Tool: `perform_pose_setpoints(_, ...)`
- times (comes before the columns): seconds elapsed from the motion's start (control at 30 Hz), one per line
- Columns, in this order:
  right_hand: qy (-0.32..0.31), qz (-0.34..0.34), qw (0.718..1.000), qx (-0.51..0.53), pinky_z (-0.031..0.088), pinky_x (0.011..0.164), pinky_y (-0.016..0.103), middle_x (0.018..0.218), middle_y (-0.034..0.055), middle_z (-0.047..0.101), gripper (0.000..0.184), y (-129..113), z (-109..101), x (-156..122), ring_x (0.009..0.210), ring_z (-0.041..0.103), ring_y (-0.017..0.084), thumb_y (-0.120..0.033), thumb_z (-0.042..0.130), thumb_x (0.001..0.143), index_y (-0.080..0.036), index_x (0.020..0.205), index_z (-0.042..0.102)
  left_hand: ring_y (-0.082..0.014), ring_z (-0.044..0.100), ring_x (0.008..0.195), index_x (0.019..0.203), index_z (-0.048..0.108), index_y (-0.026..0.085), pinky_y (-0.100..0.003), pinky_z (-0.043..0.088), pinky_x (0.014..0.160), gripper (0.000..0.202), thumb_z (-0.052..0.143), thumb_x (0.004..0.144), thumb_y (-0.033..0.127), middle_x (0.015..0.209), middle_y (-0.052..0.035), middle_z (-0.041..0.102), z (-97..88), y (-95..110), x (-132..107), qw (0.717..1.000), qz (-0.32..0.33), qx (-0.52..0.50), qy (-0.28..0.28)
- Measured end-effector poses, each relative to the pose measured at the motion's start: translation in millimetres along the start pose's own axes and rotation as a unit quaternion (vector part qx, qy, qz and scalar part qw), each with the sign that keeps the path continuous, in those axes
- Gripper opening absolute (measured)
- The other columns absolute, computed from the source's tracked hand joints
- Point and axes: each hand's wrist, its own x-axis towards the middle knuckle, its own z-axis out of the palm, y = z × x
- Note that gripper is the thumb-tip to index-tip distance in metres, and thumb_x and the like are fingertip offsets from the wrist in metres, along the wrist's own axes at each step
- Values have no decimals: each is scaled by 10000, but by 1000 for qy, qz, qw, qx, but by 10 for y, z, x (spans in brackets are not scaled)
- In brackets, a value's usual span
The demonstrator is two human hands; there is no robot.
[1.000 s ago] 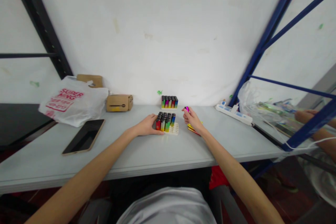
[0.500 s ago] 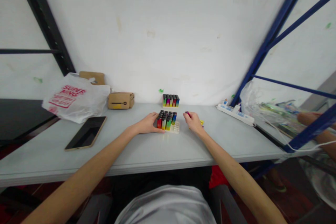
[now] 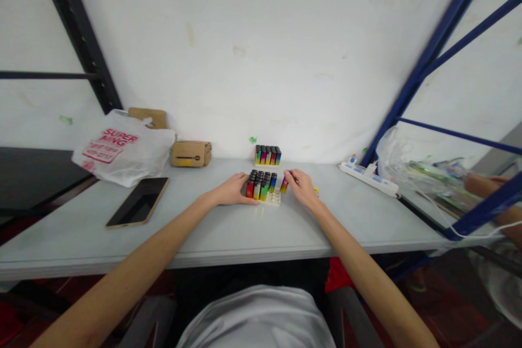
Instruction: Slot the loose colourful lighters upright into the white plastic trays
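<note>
A white tray (image 3: pixel 274 201) with round-ended slots stands on the table. Several upright cigarette lighters (image 3: pixel 256 189) in red, yellow, green and blue fill its left part, while slots show bare at its right front. My left hand (image 3: pixel 233 190) is wrapped round the left side of this tray, thumb along the front edge. Between the thumb and fingers of my right hand (image 3: pixel 302 187) is a purple-to-yellow lighter (image 3: pixel 284 185), held nearly upright just off the tray's right side. Something yellow (image 3: pixel 316 190) peeks out behind my right hand, mostly hidden.
Farther back stands a second tray of lighters (image 3: pixel 268 155). Leftward are a cardboard box (image 3: pixel 191 154), a white plastic bag (image 3: pixel 124 147) and a dark tablet (image 3: pixel 138 202). A power strip (image 3: pixel 369 180) and blue rack post (image 3: pixel 408 87) are rightward, with another person's arm (image 3: pixel 485 187) beyond.
My right hand has turned and raised the lighter, so its coloured body now shows beside the tray. My left hand stays at the tray. The view has shifted slightly.
</note>
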Motion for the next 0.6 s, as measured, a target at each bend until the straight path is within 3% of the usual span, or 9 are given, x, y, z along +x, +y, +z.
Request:
perform_pose_setpoints(0.17, -37, -3, 999, 31, 413, 650, 282, 653, 33, 653, 519, -82, 0, -46, 609, 562, 175, -578, 390, 996, -204, 712, 612, -336, 572, 1057, 1208, 618, 192, -445, 463, 970, 820, 745, 627, 757, 1115, -109, 626, 11, -21, 4, 1000, 6, -2, 2)
perform_pose_setpoints(0.33, -95, -30, 995, -31, 387, 627, 282, 654, 32, 646, 467, -93, 75, -55, 587, 537, 173, -554, 434, 993, -206, 743, 619, -339, 570, 1070, 1228, 615, 202, -451, 465, 976, 829, 749, 624, 755, 1116, -107, 621, 19, -33, -1, 1000, 0, -6, 5)
perform_pose_setpoints(0.6, -135, -95, 981, -106, 408, 739, 295, 883, 81, 650, 379, -137, 158, -60, 768, 586, 191, -479, 429, 1024, -183, 898, 629, -337, 565, 1079, 1244, 589, 178, -443, 459, 991, 839, 733, 652, 754, 1131, -118, 606, 23, -38, -7, 1000, 3, 17, -4)
